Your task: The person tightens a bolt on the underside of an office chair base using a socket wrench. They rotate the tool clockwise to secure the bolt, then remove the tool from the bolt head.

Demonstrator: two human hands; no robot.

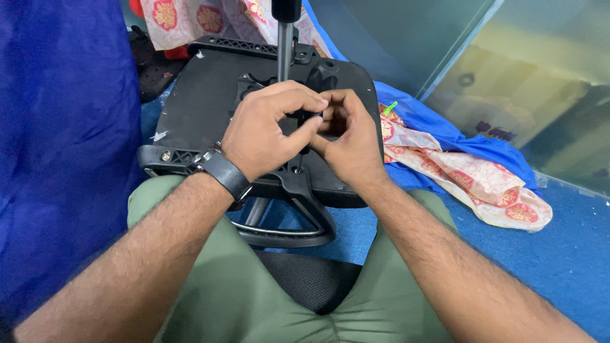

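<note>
Both hands pinch together at one small black part on the upturned chair seat (197, 108): left hand (264, 130) and right hand (349, 136) touching over the seat's mechanism (298, 171). Fitting looks midway; what's gripped stays hidden.

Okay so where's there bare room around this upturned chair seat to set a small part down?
Bare blue carpet lies right of the patterned cloth, below the glass panel. The seat underside is bare left of the metal post. It is crowded at the middle, where the left hand and right hand meet.
</note>
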